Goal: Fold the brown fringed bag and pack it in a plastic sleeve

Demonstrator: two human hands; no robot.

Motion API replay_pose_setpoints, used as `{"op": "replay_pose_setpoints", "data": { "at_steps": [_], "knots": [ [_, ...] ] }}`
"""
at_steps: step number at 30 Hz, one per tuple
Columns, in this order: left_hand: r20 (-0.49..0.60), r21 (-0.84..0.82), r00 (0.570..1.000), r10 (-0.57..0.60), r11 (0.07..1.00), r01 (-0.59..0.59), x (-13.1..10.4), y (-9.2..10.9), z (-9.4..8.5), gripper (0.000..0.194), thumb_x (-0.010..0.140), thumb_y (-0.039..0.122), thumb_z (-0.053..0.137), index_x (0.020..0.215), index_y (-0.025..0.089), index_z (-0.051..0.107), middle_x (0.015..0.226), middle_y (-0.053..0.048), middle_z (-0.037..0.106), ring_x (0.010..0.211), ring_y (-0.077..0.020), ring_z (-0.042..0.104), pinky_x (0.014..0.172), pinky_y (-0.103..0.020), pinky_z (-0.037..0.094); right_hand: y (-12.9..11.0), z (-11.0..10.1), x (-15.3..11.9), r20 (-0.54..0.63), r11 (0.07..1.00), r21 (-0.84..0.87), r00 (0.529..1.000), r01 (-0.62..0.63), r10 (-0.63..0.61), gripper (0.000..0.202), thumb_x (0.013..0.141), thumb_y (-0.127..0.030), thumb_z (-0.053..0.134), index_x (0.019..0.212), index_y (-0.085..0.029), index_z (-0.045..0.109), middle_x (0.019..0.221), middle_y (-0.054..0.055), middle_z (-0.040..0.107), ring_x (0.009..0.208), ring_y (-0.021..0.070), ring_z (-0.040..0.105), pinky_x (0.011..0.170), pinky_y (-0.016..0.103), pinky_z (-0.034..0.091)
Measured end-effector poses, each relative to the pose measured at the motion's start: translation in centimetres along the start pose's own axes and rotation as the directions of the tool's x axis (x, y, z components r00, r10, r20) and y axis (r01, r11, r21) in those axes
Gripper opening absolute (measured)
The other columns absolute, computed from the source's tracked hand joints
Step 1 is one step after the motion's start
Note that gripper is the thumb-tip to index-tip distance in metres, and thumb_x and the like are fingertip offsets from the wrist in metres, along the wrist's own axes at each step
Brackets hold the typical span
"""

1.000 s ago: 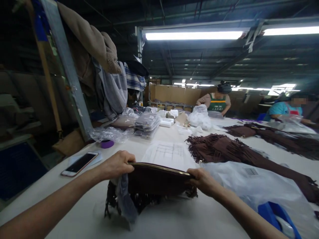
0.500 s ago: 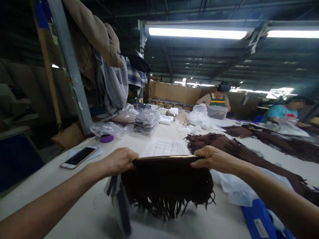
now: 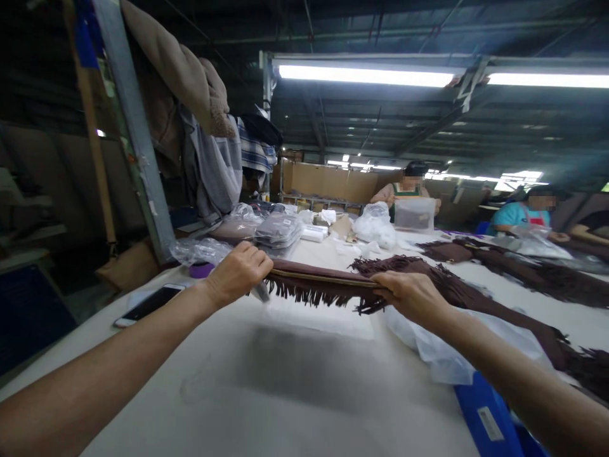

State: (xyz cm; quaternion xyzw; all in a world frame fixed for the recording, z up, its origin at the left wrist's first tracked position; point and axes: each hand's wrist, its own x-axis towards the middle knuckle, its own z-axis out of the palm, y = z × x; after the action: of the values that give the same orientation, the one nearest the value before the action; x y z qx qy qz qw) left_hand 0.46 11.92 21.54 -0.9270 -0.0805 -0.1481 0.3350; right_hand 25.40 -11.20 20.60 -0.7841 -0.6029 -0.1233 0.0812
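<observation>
A dark brown fringed bag point(image 3: 323, 278) with a gold zipper is stretched level above the table. My left hand point(image 3: 242, 271) is closed on one end of its zipped edge, and my right hand point(image 3: 410, 294) pinches the other end. The fringe dangles below the zipper, and the bag's body is mostly foreshortened from here. Behind my left hand a small grey piece, blurred, shows beneath the bag's end. Under the bag lies a white printed sheet point(image 3: 318, 320), partly covered from view.
A phone point(image 3: 150, 304) lies on the left, near a purple tape roll point(image 3: 202, 270). Grey packed items point(image 3: 278, 230) are stacked farther back. More brown fringed pieces point(image 3: 447, 289), a clear plastic bag point(image 3: 428, 346) and a blue box point(image 3: 490, 412) lie right. Co-workers sit across the table.
Both hands have swung the bag up and away from me, the left hand more. The bag has tipped, so its zipper faces me and its dark side no longer hangs in full view.
</observation>
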Motion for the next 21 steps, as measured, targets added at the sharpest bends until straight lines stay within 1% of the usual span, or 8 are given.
{"op": "replay_pose_setpoints", "data": {
  "at_steps": [2, 5, 6, 7, 9, 13, 16, 21],
  "knots": [
    [-0.157, 0.115, 0.98, 0.122, 0.988, -0.105, -1.7, 1.1, 1.4, 0.025, 0.087, 0.005, 0.036, 0.086, 0.011, 0.06, 0.077, -0.009, 0.062, 0.072, -0.0208, 0.057, 0.072, -0.036, 0.044, -0.9, 2.0, -2.1, -0.034, 0.998, -0.039, 0.998, 0.045, -0.046, 0.027, 0.082, -0.009, 0.043, 0.093, -0.018, 0.065, 0.083, 0.008, 0.066, 0.075, 0.0194, 0.059, 0.065, 0.029, 0.039],
    [-0.317, 0.124, 0.914, 0.255, 0.966, -0.227, -5.8, 4.9, 4.9, 0.023, 0.085, 0.002, 0.039, 0.084, 0.014, 0.059, 0.08, -0.006, 0.062, 0.075, -0.0178, 0.057, 0.081, -0.037, 0.044, -3.1, 6.8, -6.7, -0.103, 0.982, -0.093, 0.98, 0.162, -0.171, 0.034, 0.083, -0.004, 0.036, 0.1, -0.014, 0.064, 0.087, 0.01, 0.068, 0.076, 0.0199, 0.061, 0.071, 0.031, 0.044],
    [-0.351, 0.082, 0.9, 0.258, 0.966, -0.245, -7.5, 6.6, 6.1, 0.023, 0.084, 0.002, 0.04, 0.083, 0.014, 0.059, 0.08, -0.006, 0.062, 0.078, -0.0175, 0.057, 0.084, -0.038, 0.043, -4.0, 8.6, -8.5, -0.211, 0.956, -0.168, 0.939, 0.24, -0.272, 0.037, 0.082, -0.001, 0.033, 0.1, -0.011, 0.064, 0.09, 0.012, 0.068, 0.076, 0.0201, 0.062, 0.071, 0.032, 0.046],
    [-0.361, 0.029, 0.898, 0.252, 0.965, -0.26, -9.2, 8.4, 7.3, 0.022, 0.084, 0.003, 0.041, 0.081, 0.015, 0.06, 0.081, -0.005, 0.063, 0.078, -0.0171, 0.057, 0.085, -0.037, 0.043, -4.8, 10.3, -10.3, -0.277, 0.931, -0.24, 0.899, 0.277, -0.339, 0.041, 0.08, 0.002, 0.03, 0.101, -0.009, 0.063, 0.089, 0.012, 0.069, 0.075, 0.0198, 0.062, 0.07, 0.031, 0.047],
    [-0.393, -0.086, 0.895, 0.211, 0.961, -0.264, -12.6, 11.8, 9.3, 0.023, 0.084, 0.007, 0.041, 0.078, 0.016, 0.06, 0.08, -0.005, 0.063, 0.079, -0.0178, 0.058, 0.088, -0.039, 0.042, -6.0, 13.4, -13.7, -0.335, 0.918, -0.278, 0.867, 0.283, -0.369, 0.046, 0.078, 0.005, 0.026, 0.098, -0.011, 0.064, 0.091, 0.009, 0.07, 0.08, 0.0185, 0.064, 0.073, 0.03, 0.049],
    [-0.34, -0.245, 0.94, 0.02, 0.963, -0.11, -17.0, 16.3, 10.6, 0.03, 0.085, 0.008, 0.036, 0.088, 0.019, 0.064, 0.085, -0.004, 0.066, 0.087, -0.0183, 0.059, 0.095, -0.039, 0.037, -6.7, 16.8, -17.9, -0.3, 0.92, -0.286, 0.887, 0.268, -0.351, 0.043, 0.082, 0.001, 0.029, 0.103, -0.014, 0.064, 0.099, 0.007, 0.07, 0.087, 0.0178, 0.065, 0.074, 0.027, 0.052],
    [-0.25, -0.26, 0.967, -0.041, 0.965, -0.027, -16.5, 18.7, 9.0, 0.035, 0.087, 0.013, 0.034, 0.105, 0.02, 0.062, 0.1, -0.006, 0.066, 0.098, -0.0201, 0.058, 0.1, -0.041, 0.034, -6.5, 17.5, -18.9, -0.281, 0.942, -0.26, 0.917, 0.212, -0.284, 0.044, 0.082, 0.0, 0.03, 0.107, -0.015, 0.063, 0.105, 0.008, 0.068, 0.094, 0.0191, 0.064, 0.078, 0.029, 0.053],
    [-0.221, -0.274, 0.974, 0.039, 0.957, -0.101, -10.3, 23.6, 6.0, 0.047, 0.084, 0.011, 0.036, 0.129, 0.02, 0.047, 0.129, -0.008, 0.054, 0.124, -0.0257, 0.043, 0.101, -0.044, 0.037, -6.6, 17.5, -19.0, -0.33, 0.968, -0.176, 0.916, 0.179, -0.229, 0.044, 0.081, -0.001, 0.032, 0.109, -0.017, 0.063, 0.105, 0.008, 0.068, 0.093, 0.0188, 0.065, 0.077, 0.028, 0.054]
  ]
}}
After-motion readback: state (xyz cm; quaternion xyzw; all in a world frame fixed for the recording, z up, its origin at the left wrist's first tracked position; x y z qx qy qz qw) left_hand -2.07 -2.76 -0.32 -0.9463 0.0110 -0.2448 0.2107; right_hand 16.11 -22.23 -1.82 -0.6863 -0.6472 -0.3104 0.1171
